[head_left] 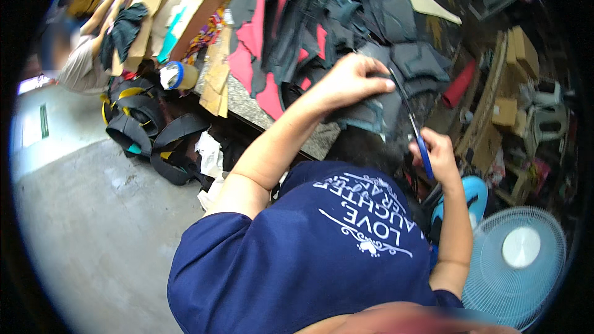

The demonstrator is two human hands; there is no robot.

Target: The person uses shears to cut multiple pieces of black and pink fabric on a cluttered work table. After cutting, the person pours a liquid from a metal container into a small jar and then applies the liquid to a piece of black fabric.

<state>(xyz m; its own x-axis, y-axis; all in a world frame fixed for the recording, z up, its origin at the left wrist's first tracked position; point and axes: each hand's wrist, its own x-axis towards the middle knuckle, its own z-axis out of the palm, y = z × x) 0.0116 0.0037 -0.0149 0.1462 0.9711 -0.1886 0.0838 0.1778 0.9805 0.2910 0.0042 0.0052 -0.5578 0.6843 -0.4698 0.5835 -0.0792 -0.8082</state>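
My right hand (438, 156) is closed round the blue handles of a pair of scissors (414, 122). The long blades point away from me, up to the fingertips of my left hand (354, 81). Thumb and fingers of that left hand are pinched together at the edge of a dark fabric piece (370, 111), which hangs below them, partly hidden by the hand. Beyond both hands, dark grey cut pieces (419, 62) lie stacked on the worktable (322, 139). To the left of these is a pile of black and pink-red pieces (267, 37).
A jar with a blue rim (179, 76) stands at the table's left edge, above a bundle of black straps (145, 127). Another person (83, 65) works at far left. On the right are a red roll (459, 84), cardboard boxes (523, 52) and a blue fan (513, 272).
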